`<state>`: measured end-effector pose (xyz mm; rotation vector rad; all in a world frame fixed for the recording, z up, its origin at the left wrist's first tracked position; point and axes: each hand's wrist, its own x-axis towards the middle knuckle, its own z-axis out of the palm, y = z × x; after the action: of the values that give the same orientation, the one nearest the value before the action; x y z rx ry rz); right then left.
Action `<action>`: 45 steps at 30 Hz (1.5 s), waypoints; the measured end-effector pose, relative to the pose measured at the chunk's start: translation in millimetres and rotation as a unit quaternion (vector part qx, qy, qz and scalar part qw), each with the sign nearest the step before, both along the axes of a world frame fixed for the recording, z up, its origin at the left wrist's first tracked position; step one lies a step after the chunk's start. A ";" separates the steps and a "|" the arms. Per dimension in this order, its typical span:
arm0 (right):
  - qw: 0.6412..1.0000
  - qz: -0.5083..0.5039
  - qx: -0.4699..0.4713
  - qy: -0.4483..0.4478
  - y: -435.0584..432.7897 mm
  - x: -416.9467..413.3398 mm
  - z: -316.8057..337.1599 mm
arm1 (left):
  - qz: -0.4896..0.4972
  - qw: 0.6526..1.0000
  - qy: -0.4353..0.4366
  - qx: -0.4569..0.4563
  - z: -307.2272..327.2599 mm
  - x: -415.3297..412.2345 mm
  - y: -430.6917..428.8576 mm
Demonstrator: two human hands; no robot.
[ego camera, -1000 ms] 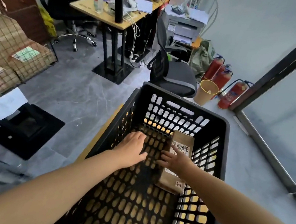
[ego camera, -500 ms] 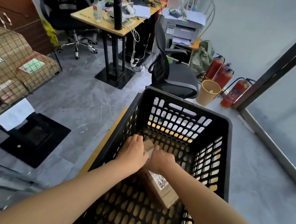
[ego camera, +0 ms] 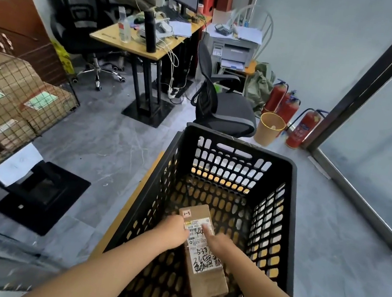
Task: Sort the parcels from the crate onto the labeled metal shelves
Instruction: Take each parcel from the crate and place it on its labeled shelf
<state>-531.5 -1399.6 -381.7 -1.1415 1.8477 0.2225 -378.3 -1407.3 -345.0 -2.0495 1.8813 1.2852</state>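
A long brown cardboard parcel with a white shipping label and a small tag reading "2-3" is inside the black perforated plastic crate. Both hands hold it above the crate floor, label face up. My left hand grips its left edge. From the right, my right hand holds it, with fingers on the label. No other parcel shows in the crate. The metal shelves are out of view.
A wire cage with cardboard boxes stands at the left above a black base plate. Beyond the crate are an office chair, a desk, a yellow bin and fire extinguishers. A glass door frame runs along the right.
The parcel leaned against the crate's right wall; both hands took hold of it, pulled it toward me and turned its label face up. The camera tilted up slightly.
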 end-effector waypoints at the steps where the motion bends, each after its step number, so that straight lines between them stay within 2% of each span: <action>1: 1.000 0.002 0.011 -0.002 3.3 -1.9 -0.7 | 0.009 0.999 0.025 0.024 -1.8 -1.4 2.0; 5: 1.000 -0.022 0.010 0.011 22.2 -4.4 -7.6 | 0.021 0.994 0.063 0.085 -8.0 -4.1 15.9; 9: 0.992 -0.098 0.008 -0.084 28.9 -3.9 -10.2 | 0.067 0.988 0.070 0.123 -14.9 -0.3 25.8; 15: 0.963 -0.149 0.007 -0.225 32.3 5.9 14.6 | 0.167 0.972 0.152 0.065 -5.8 -1.2 14.6; 18: 0.954 -0.178 -0.072 -0.229 35.5 10.7 24.9 | 0.231 0.948 0.218 0.028 6.6 3.0 2.5; 21: 0.947 -0.179 -0.121 -0.236 34.6 1.7 36.8 | 0.283 0.915 0.285 0.037 15.9 5.8 4.2; 23: 0.939 -0.171 -0.128 -0.269 33.0 -9.6 52.1 | 0.291 0.899 0.326 0.041 27.8 6.3 10.9; 26: 0.930 -0.139 -0.147 -0.306 30.7 -26.5 76.4 | 0.277 0.895 0.348 0.008 48.5 14.3 21.8; 28: 0.931 -0.114 -0.157 -0.310 27.8 -37.2 91.7 | 0.241 0.918 0.312 -0.035 66.0 19.1 29.4; 30: 0.932 -0.074 -0.161 -0.317 25.6 -46.5 107.1 | 0.202 0.944 0.235 -0.113 85.0 20.0 39.0; 32: 0.926 -0.028 -0.172 -0.334 26.6 -54.2 123.5 | 0.172 0.951 0.166 -0.198 104.8 17.7 53.5; 35: 0.907 0.014 -0.191 -0.375 30.8 -63.0 143.7 | 0.133 0.946 0.089 -0.281 132.1 18.4 92.3; 38: 0.892 0.057 -0.200 -0.402 38.7 -58.8 159.0 | 0.112 0.946 0.034 -0.303 148.6 26.7 135.7; 45: 0.845 0.131 -0.237 -0.461 94.8 7.2 185.9 | 0.168 0.908 -0.092 -0.374 183.0 55.2 247.7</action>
<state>-524.3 -1304.8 -195.8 -1.4790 0.8810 -0.5881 -323.0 -1159.6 -162.0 -2.8217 2.2124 0.3574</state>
